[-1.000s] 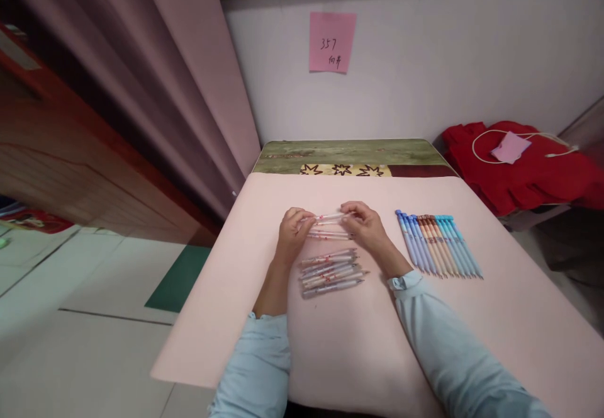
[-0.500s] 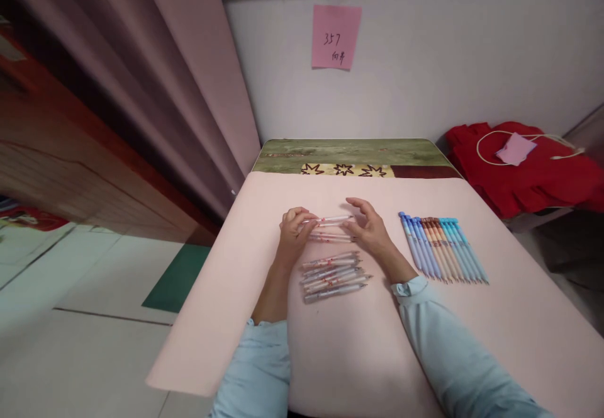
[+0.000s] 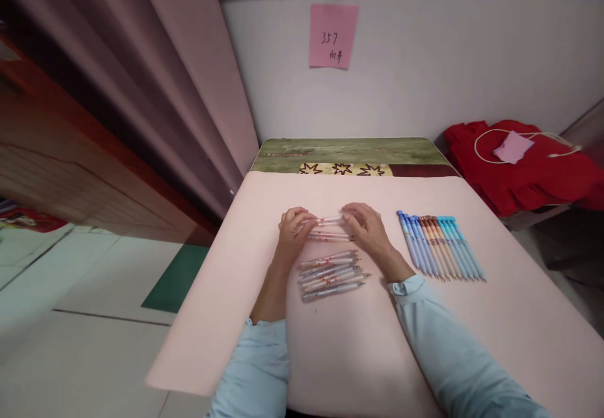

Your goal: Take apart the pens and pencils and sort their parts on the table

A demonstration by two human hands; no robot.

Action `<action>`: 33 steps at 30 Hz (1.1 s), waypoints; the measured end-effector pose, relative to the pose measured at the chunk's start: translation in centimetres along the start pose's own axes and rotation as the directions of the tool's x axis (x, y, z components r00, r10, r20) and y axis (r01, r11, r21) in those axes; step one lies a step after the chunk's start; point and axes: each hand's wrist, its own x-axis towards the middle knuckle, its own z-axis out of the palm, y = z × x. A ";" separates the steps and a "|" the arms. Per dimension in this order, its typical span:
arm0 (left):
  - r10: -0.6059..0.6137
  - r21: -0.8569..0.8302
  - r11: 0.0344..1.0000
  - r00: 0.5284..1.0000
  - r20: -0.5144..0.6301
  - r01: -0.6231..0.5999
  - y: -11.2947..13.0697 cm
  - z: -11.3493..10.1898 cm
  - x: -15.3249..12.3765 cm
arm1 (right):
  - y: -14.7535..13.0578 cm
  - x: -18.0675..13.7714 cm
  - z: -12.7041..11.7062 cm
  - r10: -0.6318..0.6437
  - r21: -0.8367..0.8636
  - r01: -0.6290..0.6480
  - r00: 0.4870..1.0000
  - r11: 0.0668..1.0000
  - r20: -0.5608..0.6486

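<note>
My left hand [image 3: 294, 234] is closed on the left ends of white pens with red marks [image 3: 329, 220], lying crosswise above the table. At their right ends, the thumb and fingers of my right hand [image 3: 369, 229] are closed round the tips. Just below lie more white pens with red marks [image 3: 328, 237], partly covered by my left fingers. Nearer to me is a loose pile of white and grey pens [image 3: 333, 277], tips to the right. Right of my right hand, a neat row of blue, brown and turquoise pens [image 3: 441, 248] lies side by side.
Pale pink sheeting [image 3: 226, 267] covers most of the table, with a green patterned strip [image 3: 349, 147] showing at its far end. Behind stands a wall with a pink note [image 3: 333, 36]. A red cloth [image 3: 542, 179] with a white cable lies at the right; a curtain [image 3: 198, 90] hangs at the left.
My right hand's raised, spread fingers have come down and closed on the right ends of the white pens. My left hand keeps its hold.
</note>
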 end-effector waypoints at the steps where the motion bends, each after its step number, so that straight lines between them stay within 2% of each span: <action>1: 0.000 0.000 1.000 1.000 0.003 0.000 0.0 0.0 0.0 | 0.0 0.0 0.0 0.003 -0.023 -0.003 1.000 1.000 0.005; 7: -0.025 0.006 1.000 1.000 0.004 0.025 0.1 0.0 0.0 | 0.4 0.1 0.3 -0.060 0.122 0.067 0.997 0.990 -0.058; 10: -0.020 0.000 1.000 1.000 -0.007 0.020 0.0 0.0 0.0 | 0.4 0.0 0.3 -0.059 0.141 0.067 0.996 0.988 -0.063; 18: -0.036 0.049 0.998 0.999 -0.037 0.038 -0.1 0.1 0.0 | 0.8 -0.2 0.5 0.018 -0.152 -0.012 0.999 0.988 0.041; 22: -0.085 0.079 0.993 0.992 -0.092 0.092 -0.4 0.4 0.1 | 1.1 -0.2 0.8 0.015 -0.187 -0.011 1.000 0.982 0.016; 28: -0.073 0.158 0.985 0.997 -0.016 0.074 -0.5 0.7 0.2 | 0.9 -0.3 0.9 0.008 -0.281 0.007 0.999 0.960 0.052; 33: -0.080 0.145 0.986 0.997 0.001 0.079 -0.4 0.6 0.1 | 0.8 -0.2 0.5 -0.019 -0.225 0.027 0.999 0.974 0.034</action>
